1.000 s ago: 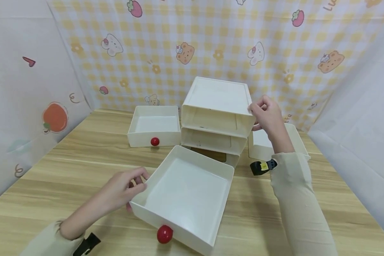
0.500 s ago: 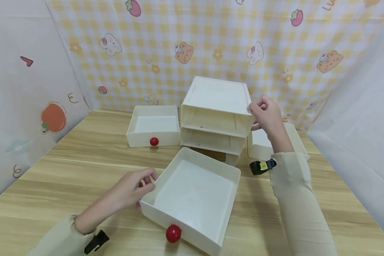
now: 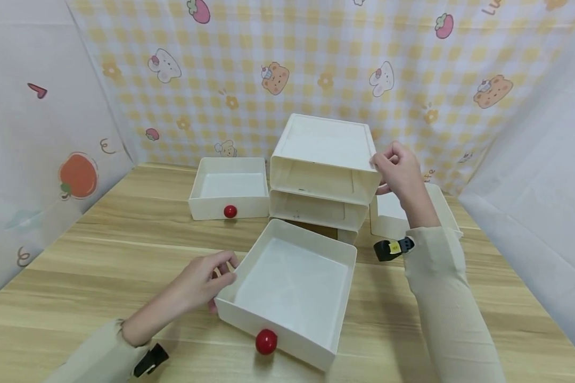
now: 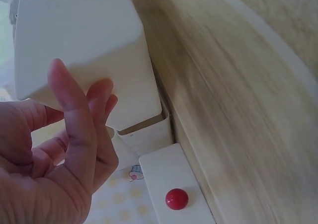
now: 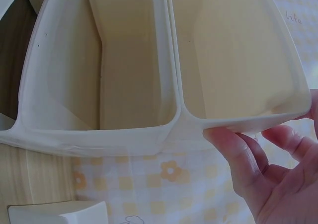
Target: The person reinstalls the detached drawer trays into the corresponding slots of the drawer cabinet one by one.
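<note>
My left hand (image 3: 203, 282) grips a white drawer (image 3: 292, 290) by its left wall near the front corner, and its fingers show against the drawer in the left wrist view. This drawer is bare inside, turned at an angle, with a round red knob (image 3: 266, 341) on its front facing me. Its far end overlaps the lowest opening of a white drawer cabinet (image 3: 328, 139). My right hand (image 3: 399, 169) holds the cabinet's upper right front corner, thumb against the side wall in the right wrist view. The cabinet's upper two openings (image 5: 134, 85) have no drawers in them.
To the cabinet's left sits a second white drawer (image 3: 211, 208) with a red knob. Another white drawer (image 3: 388, 226) stands to its right, partly behind my right forearm. A checked cloth (image 3: 335, 53) hangs behind the wooden table (image 3: 100, 255).
My left hand has moved the drawer to the right, then slightly farther toward the cabinet. The right hand stays at the cabinet corner.
</note>
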`<state>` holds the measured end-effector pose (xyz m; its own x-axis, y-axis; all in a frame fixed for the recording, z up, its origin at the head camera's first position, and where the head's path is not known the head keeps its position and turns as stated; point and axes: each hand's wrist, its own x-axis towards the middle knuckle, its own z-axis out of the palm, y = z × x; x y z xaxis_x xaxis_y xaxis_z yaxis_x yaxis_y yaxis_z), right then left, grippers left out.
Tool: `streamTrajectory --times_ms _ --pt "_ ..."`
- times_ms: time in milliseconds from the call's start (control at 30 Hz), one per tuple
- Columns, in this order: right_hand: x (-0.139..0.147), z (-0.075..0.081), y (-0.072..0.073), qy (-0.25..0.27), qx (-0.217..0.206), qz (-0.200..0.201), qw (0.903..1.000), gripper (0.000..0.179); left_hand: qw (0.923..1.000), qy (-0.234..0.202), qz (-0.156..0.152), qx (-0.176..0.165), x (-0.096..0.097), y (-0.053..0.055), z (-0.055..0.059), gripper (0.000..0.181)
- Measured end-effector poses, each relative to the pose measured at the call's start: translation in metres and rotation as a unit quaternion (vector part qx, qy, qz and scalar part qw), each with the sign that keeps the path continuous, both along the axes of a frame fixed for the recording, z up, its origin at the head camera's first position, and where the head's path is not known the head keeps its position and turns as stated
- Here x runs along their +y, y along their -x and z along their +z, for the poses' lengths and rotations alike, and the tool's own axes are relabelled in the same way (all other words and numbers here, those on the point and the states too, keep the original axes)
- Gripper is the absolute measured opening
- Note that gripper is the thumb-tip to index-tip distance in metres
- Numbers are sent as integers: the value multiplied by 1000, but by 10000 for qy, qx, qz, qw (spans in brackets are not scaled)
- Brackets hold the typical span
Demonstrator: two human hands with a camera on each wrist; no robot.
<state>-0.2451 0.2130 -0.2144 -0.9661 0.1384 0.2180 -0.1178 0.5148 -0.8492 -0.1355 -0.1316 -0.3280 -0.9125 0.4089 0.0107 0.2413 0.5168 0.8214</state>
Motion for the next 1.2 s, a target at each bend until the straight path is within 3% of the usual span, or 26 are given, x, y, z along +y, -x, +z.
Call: streamTrajectory --times_ms 267,733,1200 --pt "1 0 0 3 20 -14 10000 17 9997 166 179 -85 3 4 -4 12" --pt "0 -2 2 36 70 25 10000 18 9999 -32 81 -57 7 8 -8 14" --pt "2 -2 1 6 107 18 9999 18 9998 -81 173 43 13 11 -14 13"
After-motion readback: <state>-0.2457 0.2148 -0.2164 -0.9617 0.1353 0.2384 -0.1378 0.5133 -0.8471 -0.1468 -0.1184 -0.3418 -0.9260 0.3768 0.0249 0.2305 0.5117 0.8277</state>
